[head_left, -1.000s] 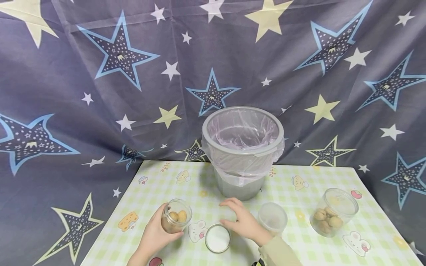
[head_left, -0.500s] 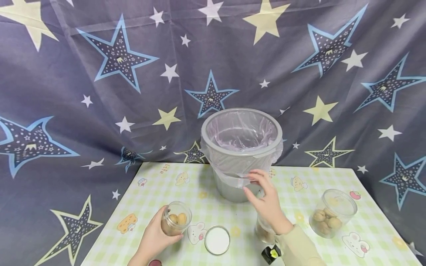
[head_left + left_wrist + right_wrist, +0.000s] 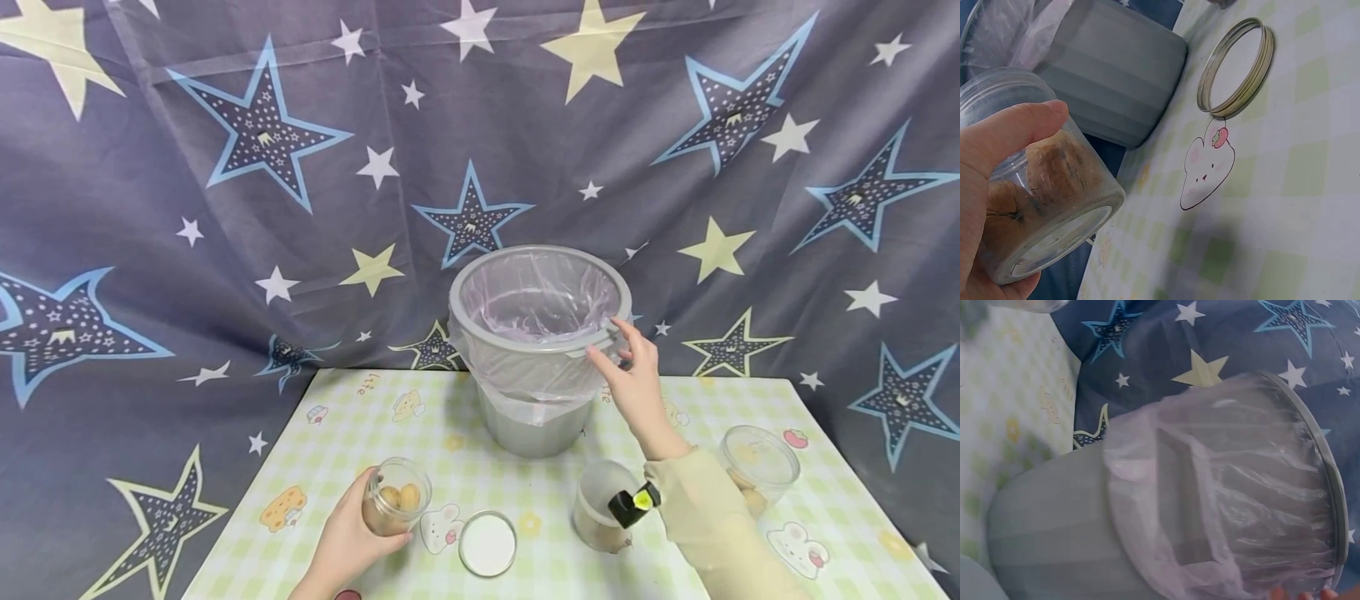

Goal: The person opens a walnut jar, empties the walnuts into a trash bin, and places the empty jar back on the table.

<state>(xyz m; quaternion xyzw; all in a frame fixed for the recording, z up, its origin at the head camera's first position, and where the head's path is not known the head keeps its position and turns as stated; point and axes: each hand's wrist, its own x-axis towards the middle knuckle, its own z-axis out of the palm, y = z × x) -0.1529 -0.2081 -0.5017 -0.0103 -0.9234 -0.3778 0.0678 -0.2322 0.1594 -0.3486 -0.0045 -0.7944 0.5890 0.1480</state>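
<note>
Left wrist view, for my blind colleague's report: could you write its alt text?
A person's left hand grips a clear jar with walnuts inside, over a green-checked tablecloth. A metal-rimmed lid lies on the cloth near a printed rabbit; beyond the jar stands a grey bin with a plastic liner.

At the near left, the bare left hand (image 3: pixel 351 533) is gripping, its thumb and fingers curling. Farther right, the bare right hand (image 3: pixel 636 390) is holding its thumb apart from bent fingers; its pale beige cloth sleeve (image 3: pixel 712 517) is slanting to the near right.
</note>
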